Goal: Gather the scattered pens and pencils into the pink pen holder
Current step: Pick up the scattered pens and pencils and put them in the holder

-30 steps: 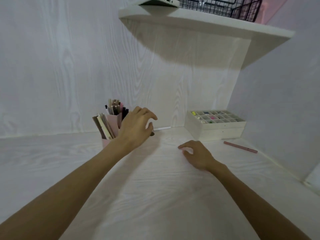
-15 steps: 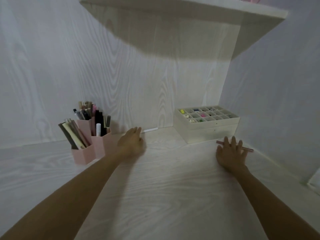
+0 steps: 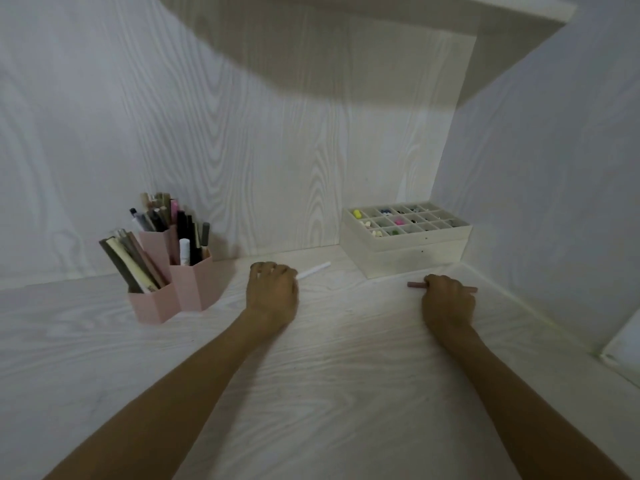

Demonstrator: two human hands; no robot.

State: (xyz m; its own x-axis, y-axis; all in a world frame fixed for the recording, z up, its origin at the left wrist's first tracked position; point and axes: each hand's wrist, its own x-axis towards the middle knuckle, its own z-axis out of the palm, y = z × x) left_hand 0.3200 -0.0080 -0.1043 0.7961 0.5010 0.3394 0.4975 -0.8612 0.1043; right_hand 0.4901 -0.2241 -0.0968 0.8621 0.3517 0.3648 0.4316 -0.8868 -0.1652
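pink pen holder (image 3: pixel 173 289) stands at about 10 o'clock on the desk (image 3: pixel 329 393), already packed with pens and pencils, touching neither hand.

nearest, 2 bare forearms run up from 7 and 5 o'clock. the left hand (image 3: pixel 273 295), around 12 o'clock, has its fingers curled together over the near end of a white pen (image 3: pixel 315 270), which pokes out toward 1 o'clock; whether it is truly pinched or only covered i cannot tell. the right hand (image 3: pixel 447 299), at 2 o'clock, is clamped around a reddish pencil (image 3: pixel 415 284), both ends showing beside the knuckles. beyond it sits a white compartment box (image 3: pixel 408 247) of small bits, against the back wall.

half a second ago the right hand lay flat with fingers spread over that pencil, and the left lay open, short of the white pen. now both have closed, so 2 stragglers look secured at once. a full second ago the left hand was beside the holder and the pencil lay untouched. probably only the carry to the holder remains.
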